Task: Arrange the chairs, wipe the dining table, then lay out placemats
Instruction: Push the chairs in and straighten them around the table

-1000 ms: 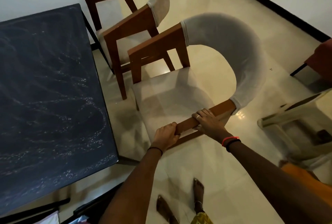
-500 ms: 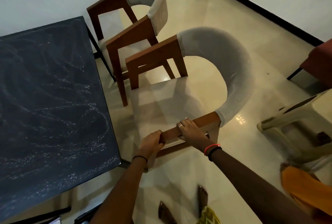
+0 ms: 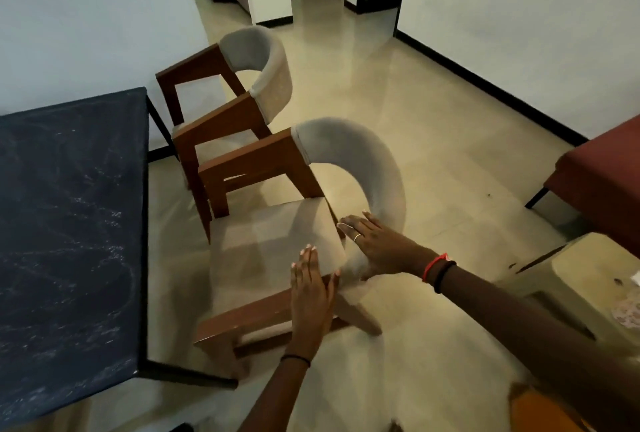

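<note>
A wooden chair (image 3: 273,244) with a beige seat and a curved grey backrest stands beside the dark dining table (image 3: 69,230), its seat facing the table's long edge. My left hand (image 3: 311,296) lies flat with straight fingers over the near wooden armrest and seat edge. My right hand (image 3: 377,244) is open too, fingers straight, resting against the near end of the grey backrest. A second chair (image 3: 239,99) of the same kind stands just behind the first, near the table's far corner. White smears streak the tabletop.
A beige plastic stool (image 3: 581,286) stands at the right, close to my right forearm. A dark red seat (image 3: 602,185) on black legs lies beyond it. Glossy tiled floor (image 3: 398,102) stretches toward a doorway at the back.
Both hands have let go of the near armrest and now lie open on the chair. The camera has lifted, showing the hallway. The chair looks closer to me.
</note>
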